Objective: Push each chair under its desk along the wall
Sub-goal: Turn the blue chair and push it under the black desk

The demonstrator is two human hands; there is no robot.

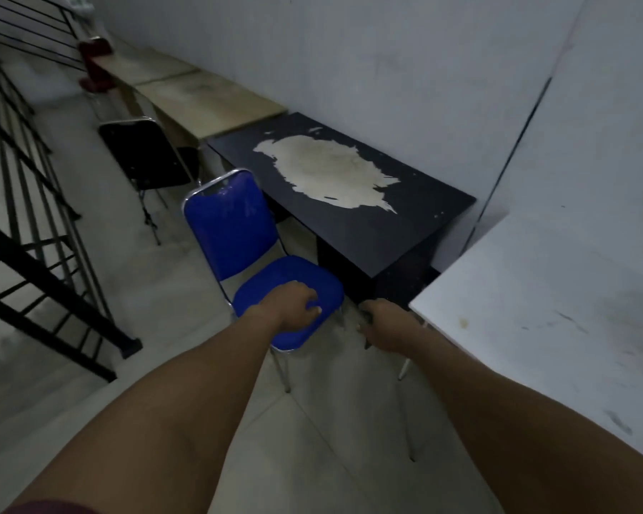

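A blue padded chair (231, 231) with a chrome frame stands sideways at the left front corner of the black desk (416, 224), whose top has a large peeled pale patch. The chair is not under the desk. My left hand (294, 302) lies on the blue seat with its fingers curled into the cushion. My right hand (383, 322) is closed over a dark edge at the corner of the white desk (535, 328). It looks like the top of a dark chair tucked there, with thin chrome legs (405, 421) below.
A black chair (145, 153) stands out from the beige desks (216, 102) farther along the wall. A red chair (95, 61) is at the far end. Black stair railing (34, 217) borders the narrow tiled aisle on the left.
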